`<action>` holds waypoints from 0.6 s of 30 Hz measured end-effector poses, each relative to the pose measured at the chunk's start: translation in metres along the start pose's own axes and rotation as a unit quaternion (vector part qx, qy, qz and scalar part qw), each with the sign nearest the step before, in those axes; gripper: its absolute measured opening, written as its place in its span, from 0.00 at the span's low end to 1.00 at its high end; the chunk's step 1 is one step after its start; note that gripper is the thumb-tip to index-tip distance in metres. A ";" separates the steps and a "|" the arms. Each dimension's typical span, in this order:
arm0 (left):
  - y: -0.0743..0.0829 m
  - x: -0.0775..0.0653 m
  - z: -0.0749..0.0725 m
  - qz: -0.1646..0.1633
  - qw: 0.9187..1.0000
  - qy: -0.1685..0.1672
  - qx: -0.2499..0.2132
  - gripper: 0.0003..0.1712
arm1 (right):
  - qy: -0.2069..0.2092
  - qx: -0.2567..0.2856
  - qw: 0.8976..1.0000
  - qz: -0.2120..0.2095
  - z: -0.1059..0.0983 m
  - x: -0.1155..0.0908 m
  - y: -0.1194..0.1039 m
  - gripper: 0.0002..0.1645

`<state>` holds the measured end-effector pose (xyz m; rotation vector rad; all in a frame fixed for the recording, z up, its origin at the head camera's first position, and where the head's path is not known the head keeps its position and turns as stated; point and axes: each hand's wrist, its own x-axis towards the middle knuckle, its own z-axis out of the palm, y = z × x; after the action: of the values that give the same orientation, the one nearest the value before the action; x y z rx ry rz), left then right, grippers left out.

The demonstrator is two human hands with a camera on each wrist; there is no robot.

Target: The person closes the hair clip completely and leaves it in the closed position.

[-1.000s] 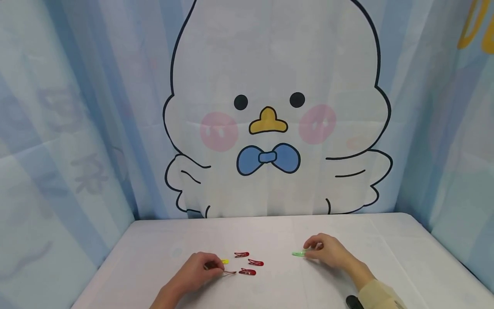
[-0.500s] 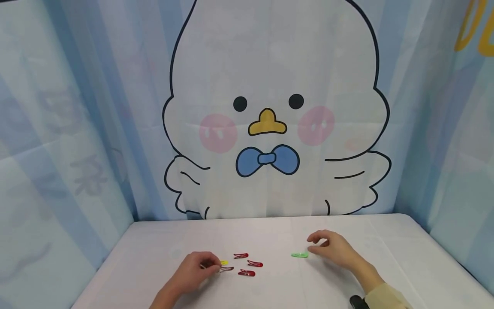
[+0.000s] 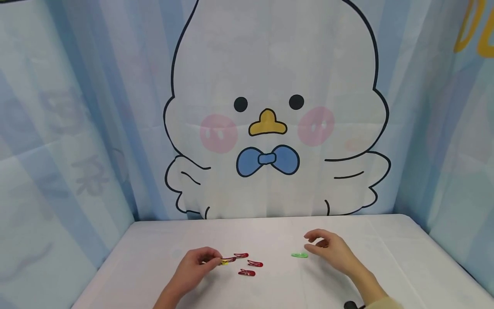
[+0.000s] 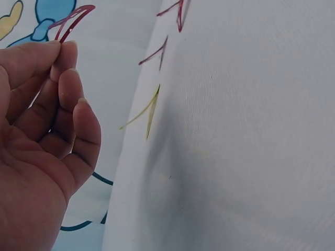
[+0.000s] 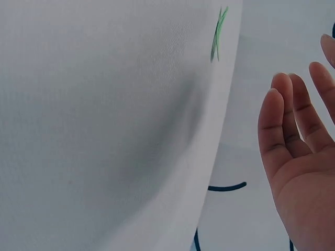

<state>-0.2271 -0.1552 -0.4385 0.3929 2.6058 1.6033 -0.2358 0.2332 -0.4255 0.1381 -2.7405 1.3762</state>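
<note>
Between thumb and fingertips, my left hand [image 3: 194,267] pinches a red snap hair clip [image 4: 78,20], held up off the table in the left wrist view. Just below it lies a yellow hair clip [image 4: 153,110], which the held clip partly overlaps in the head view. Three more red hair clips [image 3: 255,263] rest on the table to the right of that hand. On the right side, a green hair clip [image 3: 299,255] lies flat on the table. My right hand [image 3: 332,251] hovers beside it, fingers loosely bent and apart, with nothing in them.
All the clips lie on a white-covered table [image 3: 270,231]. Behind it hangs a pale curtain [image 3: 266,193] printed with a cartoon bird, and more curtain closes off both sides. A dark object [image 3: 350,304] shows by the right sleeve.
My left hand has raised the red clip and moved it slightly forward, over the yellow one. The right hand's fingers have come away from the green clip, which stays on the table.
</note>
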 end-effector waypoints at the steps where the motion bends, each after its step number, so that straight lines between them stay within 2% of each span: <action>1: 0.000 0.000 0.001 -0.003 1.000 0.003 -0.002 0.06 | 0.001 0.000 1.000 -0.001 0.001 -0.001 -0.001 0.18; 8: 0.004 0.000 0.005 -0.005 1.000 0.022 -0.016 0.08 | 0.016 0.018 1.000 -0.020 0.007 -0.008 -0.013 0.19; 18: 0.016 0.000 0.014 -0.004 0.997 0.043 -0.069 0.12 | 0.020 0.077 0.995 -0.058 0.019 -0.016 -0.026 0.18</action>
<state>-0.2213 -0.1365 -0.4311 0.3124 2.5323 1.8239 -0.2178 0.2031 -0.4184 0.2701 -2.5499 1.5385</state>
